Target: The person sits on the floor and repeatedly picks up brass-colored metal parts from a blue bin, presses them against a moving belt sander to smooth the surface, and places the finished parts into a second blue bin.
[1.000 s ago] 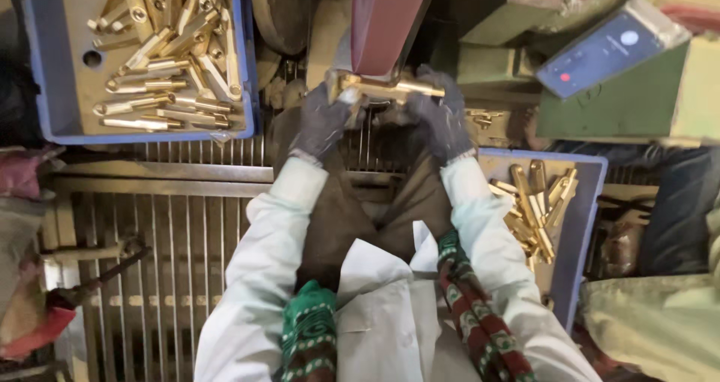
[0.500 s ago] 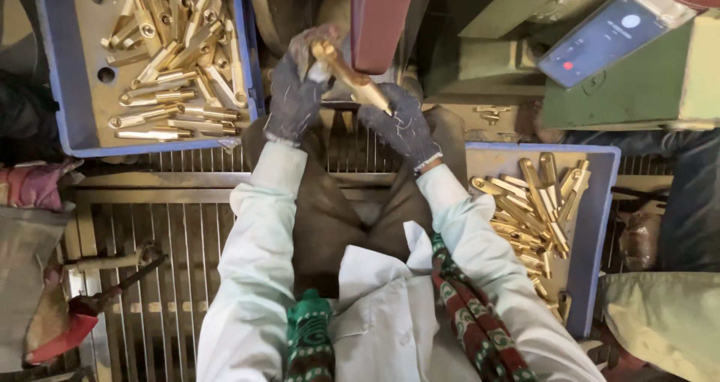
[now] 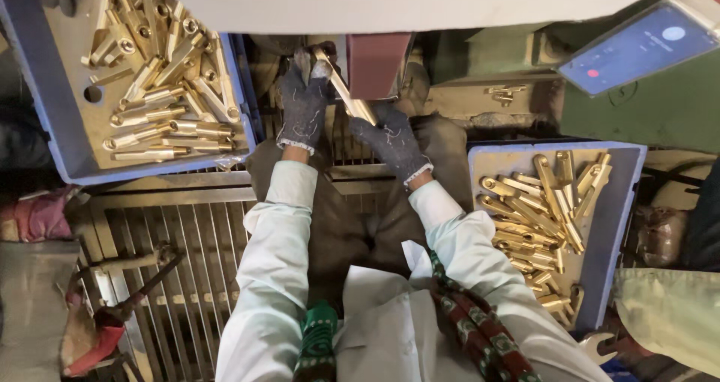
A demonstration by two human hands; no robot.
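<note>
Metal workshop: brass-part trays [image 3: 600, 254], sanding belt [image 3: 377, 63]

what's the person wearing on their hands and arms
Both hands wear dark grey knitted work gloves flecked with lighter thread, with pale ribbed cuffs: left hand, right hand. Both arms are in long, loose, pale mint-green sleeves, creased at the elbows.

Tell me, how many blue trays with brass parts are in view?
2. One blue tray sits at the upper left, beside the left hand. The other blue tray sits at the right. More may be hidden.
</note>
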